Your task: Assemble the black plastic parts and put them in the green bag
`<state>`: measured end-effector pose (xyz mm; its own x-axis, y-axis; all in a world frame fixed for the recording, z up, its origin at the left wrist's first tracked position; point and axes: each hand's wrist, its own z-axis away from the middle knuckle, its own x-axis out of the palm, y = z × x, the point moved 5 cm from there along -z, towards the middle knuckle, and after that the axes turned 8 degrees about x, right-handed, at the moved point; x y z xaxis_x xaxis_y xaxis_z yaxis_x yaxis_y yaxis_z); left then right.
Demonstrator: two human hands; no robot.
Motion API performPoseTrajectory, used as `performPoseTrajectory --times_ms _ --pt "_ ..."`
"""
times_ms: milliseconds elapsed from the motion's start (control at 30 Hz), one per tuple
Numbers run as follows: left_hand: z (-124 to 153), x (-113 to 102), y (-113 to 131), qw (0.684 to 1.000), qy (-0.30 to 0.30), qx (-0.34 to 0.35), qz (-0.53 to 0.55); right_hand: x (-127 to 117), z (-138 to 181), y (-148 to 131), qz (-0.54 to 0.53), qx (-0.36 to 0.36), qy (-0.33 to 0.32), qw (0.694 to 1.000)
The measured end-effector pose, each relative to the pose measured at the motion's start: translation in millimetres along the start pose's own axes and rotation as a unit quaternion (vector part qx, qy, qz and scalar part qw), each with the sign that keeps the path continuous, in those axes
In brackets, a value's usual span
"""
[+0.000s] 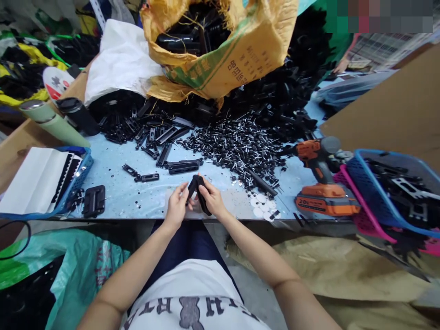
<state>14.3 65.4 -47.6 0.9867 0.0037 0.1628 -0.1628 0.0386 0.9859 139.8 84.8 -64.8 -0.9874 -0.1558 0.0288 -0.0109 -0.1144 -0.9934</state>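
Both hands meet over the table's front edge around a black hinged plastic part (198,187), bent into an upside-down V. My left hand (178,205) has its fingers closed on the left arm of the part. On the other side my right hand (212,198) grips the longer right arm, its thumb along the top. Just beyond the hands lie several black plastic strips (184,166). Farther left rests a pair of jointed black pieces (140,175). A heap of small black-headed screws or pins (237,144) spreads behind and to the right.
An orange cordless drill (319,183) stands right, beside a blue basket (359,183) of black parts. White discs (263,207) lie near the front edge. A yellow sack (237,68) stands at the back. Left are a green bottle (53,120) and a blue tray (85,167).
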Motion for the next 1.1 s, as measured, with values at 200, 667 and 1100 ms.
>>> performPoseTrajectory --times_ms 200,667,1100 --pt "20 4 2 0.956 -0.107 -0.209 0.175 -13 2 -9 0.006 -0.048 -0.032 0.998" --pt "31 -25 24 0.957 -0.161 -0.178 0.162 -21 36 -43 0.257 -0.282 -0.065 0.922" --pt "29 -123 59 0.969 0.0 -0.102 -0.227 -78 31 -20 0.692 -0.189 -0.082 0.692"
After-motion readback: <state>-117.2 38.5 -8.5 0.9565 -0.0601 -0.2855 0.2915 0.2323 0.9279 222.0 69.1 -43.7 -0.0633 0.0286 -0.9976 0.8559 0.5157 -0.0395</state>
